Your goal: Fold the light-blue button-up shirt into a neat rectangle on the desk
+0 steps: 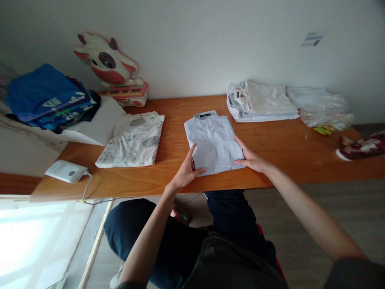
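On the table edge: I saw a folded pale blue shirt [214, 141] lying flat on the wooden table [279, 148], collar and dark label turned toward the wall.
Left hand: my left hand [187, 170] rested on the shirt's near left corner, fingers spread loosely and thumb lying on the cloth; it pressed rather than pinched.
Right hand: my right hand [250, 157] lay flat along the shirt's right edge, fingers held straight and together, palm on the table just beside the cloth, gripping nothing.
Left of the shirt: a folded white top with grey animal prints [132, 139] lay apart from it on the same table.
Far left: a stack of blue clothes [48, 98] sat on a white sheet [102, 124], with a cow-shaped toy [112, 70] against the wall behind.
Near left corner: a small white device [66, 171] with a cable sat at the table edge.
Far right: 1 stack of folded white garments [261, 102] lay by the wall, clear plastic bags [326, 108] beside it, and a dark red patterned item [362, 146] at the right end.
Below: my legs in dark trousers [168, 237] showed under the table edge.
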`<state>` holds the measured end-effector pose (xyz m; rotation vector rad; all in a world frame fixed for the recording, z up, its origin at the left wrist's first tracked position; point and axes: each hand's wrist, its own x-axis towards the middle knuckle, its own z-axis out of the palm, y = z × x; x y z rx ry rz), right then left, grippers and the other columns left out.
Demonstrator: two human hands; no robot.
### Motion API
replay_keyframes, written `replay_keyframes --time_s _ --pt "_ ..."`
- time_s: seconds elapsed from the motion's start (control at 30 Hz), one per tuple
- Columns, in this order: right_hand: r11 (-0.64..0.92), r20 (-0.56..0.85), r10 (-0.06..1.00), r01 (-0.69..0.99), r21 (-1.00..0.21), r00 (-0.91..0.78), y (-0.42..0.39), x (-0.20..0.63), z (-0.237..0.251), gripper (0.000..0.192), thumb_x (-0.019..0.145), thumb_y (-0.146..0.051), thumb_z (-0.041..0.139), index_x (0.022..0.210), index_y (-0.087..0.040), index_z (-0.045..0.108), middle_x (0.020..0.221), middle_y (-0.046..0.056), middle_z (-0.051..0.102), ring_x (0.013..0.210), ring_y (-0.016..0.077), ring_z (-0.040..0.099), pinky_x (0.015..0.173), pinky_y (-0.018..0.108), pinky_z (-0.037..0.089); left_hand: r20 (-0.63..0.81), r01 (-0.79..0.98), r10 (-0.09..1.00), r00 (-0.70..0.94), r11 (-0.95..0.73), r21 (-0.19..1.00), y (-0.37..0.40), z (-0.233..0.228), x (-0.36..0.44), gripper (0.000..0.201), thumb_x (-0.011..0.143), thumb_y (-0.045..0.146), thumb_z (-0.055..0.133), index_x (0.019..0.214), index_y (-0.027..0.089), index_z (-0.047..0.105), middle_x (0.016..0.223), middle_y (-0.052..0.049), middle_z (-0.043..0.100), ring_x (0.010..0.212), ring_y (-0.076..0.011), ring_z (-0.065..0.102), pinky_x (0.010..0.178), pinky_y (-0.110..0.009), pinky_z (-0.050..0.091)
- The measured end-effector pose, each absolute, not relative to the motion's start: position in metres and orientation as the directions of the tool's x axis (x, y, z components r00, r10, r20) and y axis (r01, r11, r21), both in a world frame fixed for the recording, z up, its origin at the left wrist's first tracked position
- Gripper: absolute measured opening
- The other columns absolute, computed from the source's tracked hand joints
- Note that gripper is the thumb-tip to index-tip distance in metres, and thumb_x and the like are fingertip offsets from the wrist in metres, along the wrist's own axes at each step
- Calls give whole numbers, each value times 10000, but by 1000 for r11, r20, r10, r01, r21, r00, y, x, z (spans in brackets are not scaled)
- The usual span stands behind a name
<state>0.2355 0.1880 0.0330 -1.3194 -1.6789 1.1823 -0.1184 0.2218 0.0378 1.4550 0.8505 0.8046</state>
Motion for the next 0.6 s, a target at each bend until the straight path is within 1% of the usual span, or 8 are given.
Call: replay_keyframes --time_s 0.07,0.13,0.2,0.27,0.33,0.4,0.5,0.6 --pt "66 -16 966 305 -950 -257 185 240 33 1164 880 -480 896 1800 -463 184 1916 -75 93 1774 317 92 1446 598 86 -16 23 853 522 4 1000 214 40 -126 1201 851 350 926 1794 369 183 1723 -178 479 1399 -313 649 1018 -453 649" --pt "46 -11 980 276 -960 -201 179 246 31 1147 877 -501 899 1790 -471 206 1912 -35 158 1752 348 202 1417 640 230 -31 46 885 464 11 999 203 40 -136 1176 859 324 918 1779 390 188 1777 -189 403 1406 -307 645 972 -416 662" --pt "5 -16 997 278 -961 -73 167 253 30 1085 876 -529 898 1763 -465 275 1858 43 328 1637 382 437 1316 664 432 -49 129 943 329 6 992 189 37 -146 1099 844 326 930 1727 352 277 1675 -191 522 1210 -241 727 873 -338 655" --pt "-36 -22 999 311 -950 50 152 259 28 979 882 -549 894 1705 -430 378 1675 110 566 1356 355 674 1153 621 593 -83 208 968 236 33 978 176 35 -152 944 862 350 918 1634 303 375 1423 -130 699 897 -144 731 752 -264 603" --pt "-72 -49 996 329 -942 76 140 262 28 862 884 -542 899 1618 -384 474 1393 100 722 1055 279 739 977 525 667 -145 226 957 252 88 970 167 34 -152 788 902 381 883 1536 278 428 1196 -55 761 689 -90 654 650 -223 529" --pt "-116 -116 993 303 -946 17 133 259 28 781 877 -506 916 1542 -371 530 1223 57 741 866 213 708 780 404 666 -207 195 926 315 150 969 163 35 -148 725 915 399 869 1480 274 434 1130 -28 762 630 -78 633 594 -204 485" --pt "-200 -213 976 212 -957 -40 132 248 28 770 864 -474 924 1523 -404 531 1196 30 715 674 142 631 476 264 503 -272 148 890 366 232 961 165 36 -139 736 900 409 874 1463 279 419 1236 -58 743 604 -79 657 525 -202 478" --pt "-218 -221 975 131 -967 -4 136 240 25 770 865 -495 913 1522 -403 524 1058 -1 707 601 132 608 397 241 429 -293 172 884 364 245 954 169 36 -132 734 898 404 864 1465 273 417 1191 -52 752 534 -80 642 472 -212 480"
